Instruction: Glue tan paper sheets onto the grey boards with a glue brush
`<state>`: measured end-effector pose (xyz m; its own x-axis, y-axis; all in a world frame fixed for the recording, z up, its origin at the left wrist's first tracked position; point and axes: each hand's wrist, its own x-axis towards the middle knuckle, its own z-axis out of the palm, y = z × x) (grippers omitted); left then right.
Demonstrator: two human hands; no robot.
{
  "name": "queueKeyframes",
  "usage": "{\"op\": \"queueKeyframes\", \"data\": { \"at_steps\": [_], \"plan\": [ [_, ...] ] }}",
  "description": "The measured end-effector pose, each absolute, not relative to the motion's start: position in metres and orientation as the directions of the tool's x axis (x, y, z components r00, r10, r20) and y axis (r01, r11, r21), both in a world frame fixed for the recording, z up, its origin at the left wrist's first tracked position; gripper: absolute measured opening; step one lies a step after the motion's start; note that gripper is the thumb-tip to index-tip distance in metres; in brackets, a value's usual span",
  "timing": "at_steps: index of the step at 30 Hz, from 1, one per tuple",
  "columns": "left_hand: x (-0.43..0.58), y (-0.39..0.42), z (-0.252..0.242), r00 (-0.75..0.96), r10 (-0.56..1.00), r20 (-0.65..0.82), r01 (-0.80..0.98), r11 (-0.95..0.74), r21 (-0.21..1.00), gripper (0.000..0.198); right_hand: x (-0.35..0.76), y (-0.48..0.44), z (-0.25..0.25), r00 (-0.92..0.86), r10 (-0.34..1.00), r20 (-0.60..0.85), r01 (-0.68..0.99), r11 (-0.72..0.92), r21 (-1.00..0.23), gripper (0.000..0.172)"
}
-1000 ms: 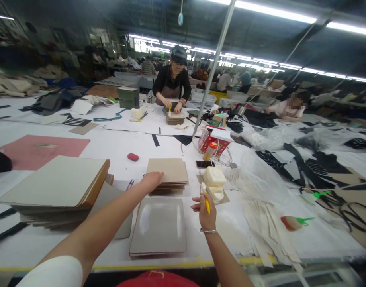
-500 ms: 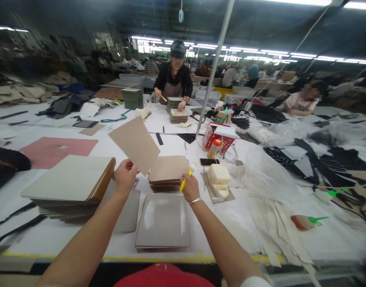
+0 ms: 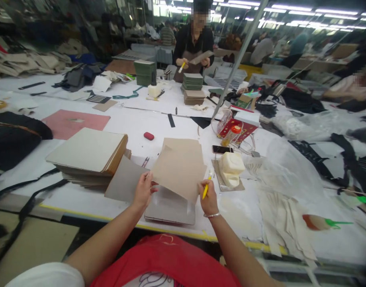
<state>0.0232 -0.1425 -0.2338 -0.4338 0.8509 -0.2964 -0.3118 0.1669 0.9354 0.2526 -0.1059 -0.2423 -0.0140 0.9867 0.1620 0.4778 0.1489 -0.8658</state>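
My left hand (image 3: 143, 191) grips the left corner of a tan sheet (image 3: 179, 175), fingers closed on its edge. The sheet is tilted over a grey board (image 3: 170, 209) with a shiny surface, near the table's front edge. In my right hand (image 3: 209, 199) is a yellow-handled brush (image 3: 205, 190), bristles pointing away from me; its fingers are at the sheet's right edge, and whether they also pinch it I cannot tell. Behind the held sheet lies a pile of tan sheets (image 3: 185, 142), partly covered by it. A loose grey board (image 3: 126, 181) leans against a tall board stack (image 3: 85, 151) on the left.
To the right are a cream-coloured tub (image 3: 231, 164) on a scrap board, a phone (image 3: 222, 149), a red box (image 3: 241, 126), pale fabric strips (image 3: 280, 219) and a glue bottle (image 3: 316, 222). Small snips (image 3: 145, 161) lie left of the sheets. Across the table a co-worker (image 3: 193, 44) handles a brush and a sheet.
The tan sheet has come down from the pile toward me, over the grey board. My right hand with the brush has moved to its right edge. The view has shifted, and the co-worker has lifted a sheet.
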Motion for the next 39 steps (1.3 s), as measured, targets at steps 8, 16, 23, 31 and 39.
{"op": "queueKeyframes", "data": {
  "at_steps": [8,16,23,31,39],
  "plan": [
    [-0.010,-0.184,-0.291,-0.301,0.823,-0.482,0.036,0.515,0.856,0.031,0.281,-0.134,-0.295,-0.120,0.991,-0.061,0.716,0.043,-0.697,0.021],
    [-0.024,-0.177,-0.323,-0.350,0.862,-0.367,0.315,0.477,0.821,0.029,0.266,-0.126,-0.321,-0.131,0.990,-0.060,0.813,0.072,-0.578,0.024],
    [-0.028,-0.174,-0.336,-0.354,0.837,-0.417,0.276,0.520,0.808,0.030,0.263,-0.123,-0.325,-0.137,0.987,-0.082,0.838,0.072,-0.541,0.026],
    [-0.028,-0.171,-0.335,-0.380,0.809,-0.449,0.280,0.563,0.778,0.028,0.261,-0.122,-0.328,-0.110,0.988,-0.105,0.851,0.040,-0.523,0.025],
    [-0.029,-0.168,-0.334,-0.346,0.797,-0.495,0.379,0.601,0.703,0.030,0.259,-0.123,-0.331,-0.086,0.986,-0.143,0.894,0.012,-0.449,0.020]
  ]
}}
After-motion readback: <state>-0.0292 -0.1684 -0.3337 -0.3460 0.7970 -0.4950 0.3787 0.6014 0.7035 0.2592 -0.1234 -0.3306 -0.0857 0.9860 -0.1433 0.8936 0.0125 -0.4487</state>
